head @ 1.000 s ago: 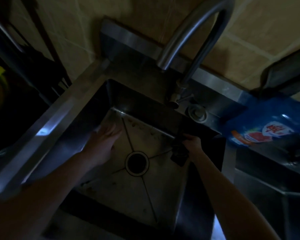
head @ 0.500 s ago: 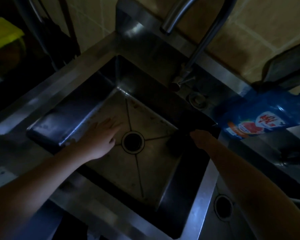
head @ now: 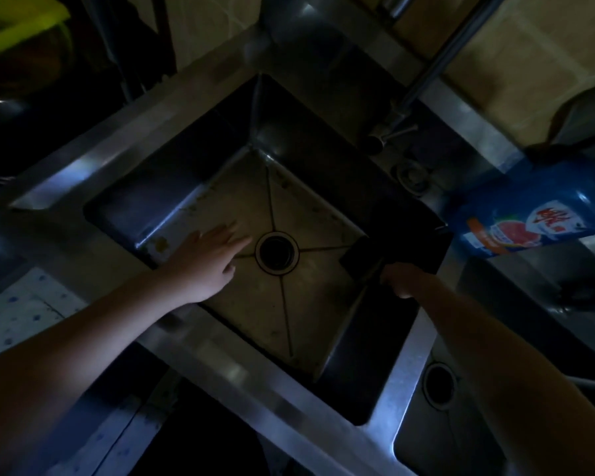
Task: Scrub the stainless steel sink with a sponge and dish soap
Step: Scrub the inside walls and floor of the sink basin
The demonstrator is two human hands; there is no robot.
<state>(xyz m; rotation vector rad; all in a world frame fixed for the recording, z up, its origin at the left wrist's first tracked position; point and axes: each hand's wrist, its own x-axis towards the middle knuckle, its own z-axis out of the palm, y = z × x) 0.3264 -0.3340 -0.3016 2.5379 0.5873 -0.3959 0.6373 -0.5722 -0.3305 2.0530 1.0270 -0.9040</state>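
Observation:
The stainless steel sink [head: 200, 108] is a square basin with a round drain [head: 276, 252] in its stained floor. My left hand [head: 207, 259] reaches into the basin with straight fingers over the floor, just left of the drain. My right hand [head: 401, 280] grips a dark sponge [head: 359, 259] at the basin's right wall, near the bottom edge. A blue dish soap bottle [head: 529, 214] with a red and white label lies tilted on the rim to the right.
The faucet [head: 426, 73] rises at the back over a tiled wall. A second basin with its own drain [head: 438, 384] sits at the lower right. A yellow-green object [head: 18, 32] is at the far left. The scene is very dim.
The view has shifted back and to the right, showing more of the sink. My left hand has slid toward the drain, and my right hand has moved the sponge lower along the right wall.

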